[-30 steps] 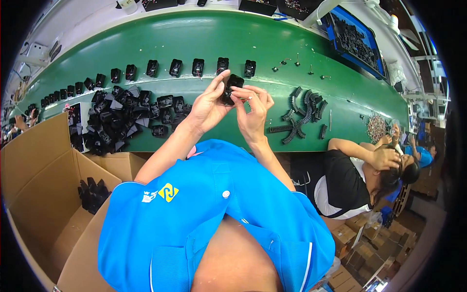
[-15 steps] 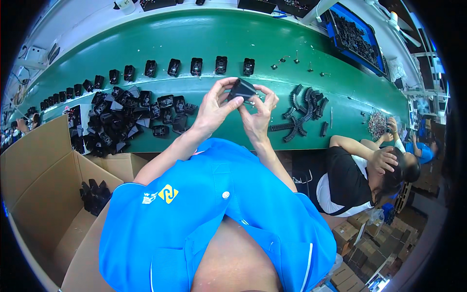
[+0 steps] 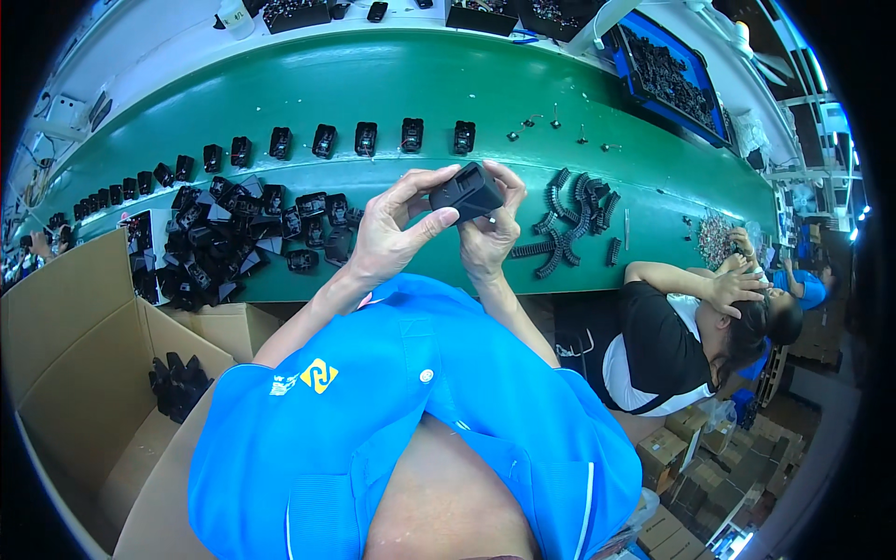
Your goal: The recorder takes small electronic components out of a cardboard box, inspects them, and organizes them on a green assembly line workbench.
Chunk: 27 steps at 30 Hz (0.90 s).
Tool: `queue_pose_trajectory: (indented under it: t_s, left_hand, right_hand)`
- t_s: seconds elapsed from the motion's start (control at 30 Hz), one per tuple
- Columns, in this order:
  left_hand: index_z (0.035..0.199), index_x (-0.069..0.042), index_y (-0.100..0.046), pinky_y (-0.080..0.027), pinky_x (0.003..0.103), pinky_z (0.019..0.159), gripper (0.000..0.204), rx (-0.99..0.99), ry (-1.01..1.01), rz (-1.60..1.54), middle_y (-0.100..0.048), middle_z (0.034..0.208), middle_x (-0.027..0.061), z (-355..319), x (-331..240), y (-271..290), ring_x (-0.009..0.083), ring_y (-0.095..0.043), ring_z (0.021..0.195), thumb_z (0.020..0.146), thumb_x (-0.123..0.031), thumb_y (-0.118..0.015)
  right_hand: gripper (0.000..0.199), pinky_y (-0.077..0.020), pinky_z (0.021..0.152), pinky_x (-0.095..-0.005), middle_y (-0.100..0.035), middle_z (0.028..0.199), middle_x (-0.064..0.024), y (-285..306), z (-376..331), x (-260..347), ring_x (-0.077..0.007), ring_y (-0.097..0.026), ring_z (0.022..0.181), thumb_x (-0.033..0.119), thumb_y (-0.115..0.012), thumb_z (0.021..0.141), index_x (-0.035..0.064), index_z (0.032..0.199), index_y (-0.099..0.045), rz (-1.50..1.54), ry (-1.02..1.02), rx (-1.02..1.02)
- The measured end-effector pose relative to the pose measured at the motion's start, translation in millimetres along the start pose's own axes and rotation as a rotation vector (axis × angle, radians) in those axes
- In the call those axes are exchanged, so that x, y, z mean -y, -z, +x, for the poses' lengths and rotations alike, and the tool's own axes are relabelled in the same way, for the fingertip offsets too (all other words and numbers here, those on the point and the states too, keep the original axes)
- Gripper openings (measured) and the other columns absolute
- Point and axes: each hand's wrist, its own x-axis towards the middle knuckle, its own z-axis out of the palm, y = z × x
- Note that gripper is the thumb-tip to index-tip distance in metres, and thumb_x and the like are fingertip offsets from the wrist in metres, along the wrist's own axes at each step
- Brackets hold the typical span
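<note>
A black plastic housing is held up over the near side of the green bench, between my two hands. The fingers and thumb of my left hand grip it from its left side. At its right side, my right hand has its fingers closed round the edge. A heap of black housings lies to the left of my hands. Beyond them a row of black housings runs across the bench. To the right lie several black ribbed strips.
An open cardboard box with black parts in it stands at my left. Small metal pieces lie past the strips. A blue tray of black parts is at the far right. A co-worker sits on my right.
Both hands have turned the black housing, so another of its faces shows, and brought it slightly nearer. The whole view has shifted a little.
</note>
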Motion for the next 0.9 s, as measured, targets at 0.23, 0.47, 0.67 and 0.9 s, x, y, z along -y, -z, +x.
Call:
queue_pose_trajectory:
  t_s: [0.23,0.47,0.67,0.9]
  left_hand:
    - [0.134,0.001,-0.054,-0.045,0.033,0.104,0.047,-0.013,-0.025,0.019,-0.06,0.126,0.0125,-1.2,-11.6,-2.6,0.0203,-0.059,0.113,0.089,0.0,-0.067]
    - [0.13,-0.001,-0.058,-0.05,0.03,0.093,0.037,-0.222,0.307,-0.211,-0.064,0.113,0.0098,-7.4,21.7,13.5,0.0193,-0.062,0.103,0.095,-0.014,-0.064]
    - [0.128,-0.001,-0.058,-0.05,0.03,0.09,0.035,-0.315,0.488,-0.368,-0.064,0.113,0.0105,-2.1,41.8,10.3,0.0195,-0.062,0.104,0.1,-0.023,-0.059]
    - [0.131,-0.003,-0.055,-0.049,0.031,0.088,0.034,-0.513,0.522,-0.33,-0.063,0.119,0.0127,14.3,51.8,9.0,0.0195,-0.062,0.102,0.101,-0.021,-0.055]
  right_hand:
    - [0.032,-0.0359,0.099,-0.036,-0.054,0.133,-0.0076,-7.7,1.1,12.4,-0.0239,-0.045,0.114,0.001,-0.075,0.067,0.0115,0.098,-0.073,0.203,-0.061,-0.054]
    - [0.027,-0.0382,0.099,-0.0363,-0.048,0.139,-0.0122,5.6,-6.8,-8.4,-0.0253,-0.044,0.118,0.004,-0.075,0.075,0.0089,0.101,-0.071,-0.368,0.022,0.205]
    - [0.028,-0.0418,0.098,-0.0365,-0.044,0.142,-0.0132,0.3,-11.9,-23.4,-0.0277,-0.048,0.118,0.01,-0.079,0.074,0.0073,0.1,-0.067,-0.185,-0.165,0.268]
    - [0.032,-0.0382,0.101,-0.0453,-0.05,0.136,-0.0143,55.0,46.0,-137.9,-0.033,-0.049,0.118,0.018,-0.08,0.07,0.0085,0.096,-0.065,-0.545,0.026,0.374]
